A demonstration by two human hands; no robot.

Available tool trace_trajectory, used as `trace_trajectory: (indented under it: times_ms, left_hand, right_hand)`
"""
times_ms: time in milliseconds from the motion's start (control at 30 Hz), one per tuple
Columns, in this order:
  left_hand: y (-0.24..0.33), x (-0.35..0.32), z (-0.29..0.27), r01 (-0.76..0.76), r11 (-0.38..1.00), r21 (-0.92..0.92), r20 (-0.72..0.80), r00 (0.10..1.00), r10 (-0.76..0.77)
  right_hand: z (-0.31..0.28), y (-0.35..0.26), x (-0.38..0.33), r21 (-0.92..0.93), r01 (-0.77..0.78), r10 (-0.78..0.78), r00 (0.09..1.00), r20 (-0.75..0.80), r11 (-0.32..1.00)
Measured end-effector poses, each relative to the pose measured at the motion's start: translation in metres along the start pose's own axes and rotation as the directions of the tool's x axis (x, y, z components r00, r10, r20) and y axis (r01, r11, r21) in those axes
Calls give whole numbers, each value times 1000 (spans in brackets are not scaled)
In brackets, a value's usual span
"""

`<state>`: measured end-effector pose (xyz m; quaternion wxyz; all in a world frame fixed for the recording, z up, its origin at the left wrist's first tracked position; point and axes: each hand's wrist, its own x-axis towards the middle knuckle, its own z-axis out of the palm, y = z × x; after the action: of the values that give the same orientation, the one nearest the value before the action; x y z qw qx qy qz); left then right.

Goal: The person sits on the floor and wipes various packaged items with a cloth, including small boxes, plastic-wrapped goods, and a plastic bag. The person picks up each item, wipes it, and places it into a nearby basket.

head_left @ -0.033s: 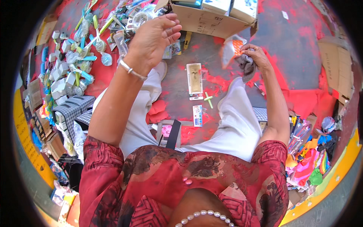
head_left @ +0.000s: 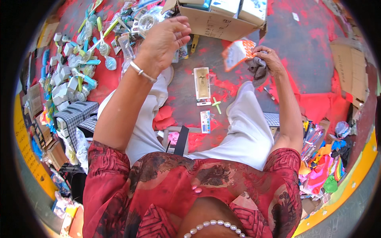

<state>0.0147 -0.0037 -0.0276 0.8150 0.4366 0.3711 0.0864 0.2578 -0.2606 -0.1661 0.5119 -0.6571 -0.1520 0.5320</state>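
My right hand [head_left: 270,60] pinches a flat orange-and-white packet [head_left: 237,55] by its right end. From the same hand hangs a crumpled dark grey cloth [head_left: 258,71], just beyond my right foot. Raised at the far left of centre, my left hand [head_left: 168,41] holds nothing; its fingers are loosely bent and apart. Between my legs lie a gold-coloured item on a blister card [head_left: 203,85], a small light green cross-shaped piece [head_left: 216,105] and a small white-and-blue card [head_left: 205,121].
An open cardboard box [head_left: 216,25] with white-and-blue boxes inside stands at the far centre. Bagged brushes [head_left: 104,48] and small white boxes [head_left: 61,91] are heaped at left. Colourful packets [head_left: 323,164] lie at right, below a flattened cardboard piece [head_left: 349,71].
The packet in my right hand has swung outward to the left, and its white face and orange border now show clearly. My left hand has hardly moved.
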Motion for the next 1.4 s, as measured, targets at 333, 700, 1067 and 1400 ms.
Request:
trace_trajectory:
  times_ms: [333,700,1067,1400]
  left_hand:
    - [0,-27,37,-244,897,368,683,726,-83]
    - [0,-39,31,-313,920,238,674,735,76]
    - [-7,-34,32,-28,988,154,671,737,-84]
    - [-19,-29,43,-54,976,210,354,935,-24]
  right_hand:
    - [75,-120,-128,426,367,-379,924,-59,827]
    - [124,-108,-147,689,455,-564,822,-80,564]
    - [109,-118,-140,447,414,-324,908,-265,793]
    - [161,-154,-144,-294,483,-530,478,-701,825]
